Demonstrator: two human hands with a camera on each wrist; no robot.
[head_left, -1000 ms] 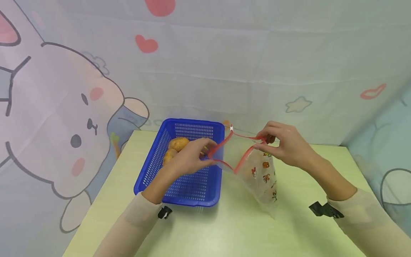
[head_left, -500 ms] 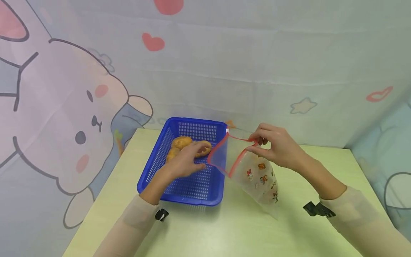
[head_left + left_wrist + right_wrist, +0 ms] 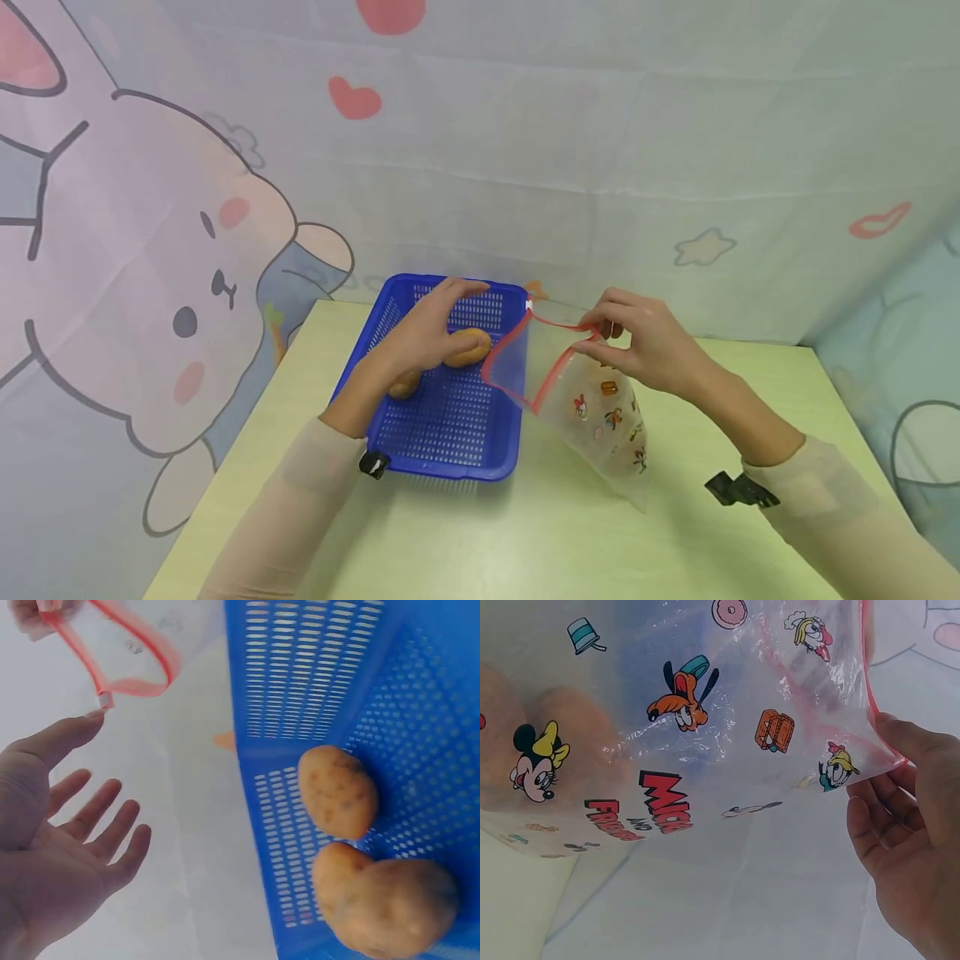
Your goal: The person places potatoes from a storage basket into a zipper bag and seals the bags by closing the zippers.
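A blue perforated basket (image 3: 450,433) stands on the pale green table (image 3: 525,533) and holds potatoes (image 3: 468,347). My left hand (image 3: 429,327) reaches over them toward the basket's back wall, fingers straight and holding nothing. In the left wrist view the palm (image 3: 64,859) is spread open beside the potatoes (image 3: 337,791) in the basket (image 3: 420,697). My right hand (image 3: 637,337) pinches the red rim of a clear zip bag (image 3: 603,421) printed with cartoons, whose mouth gapes toward the basket. The right wrist view shows the bag (image 3: 705,735) held at its edge by my fingers (image 3: 900,817).
A cartoon-printed curtain (image 3: 187,250) hangs close behind and to both sides of the table. The basket sits at the table's back left; the bag's bottom corner rests on the table right of it.
My left hand let go of the bag's rim, dropped into the basket and has moved toward its back over the potatoes. The right hand keeps the bag where it was.
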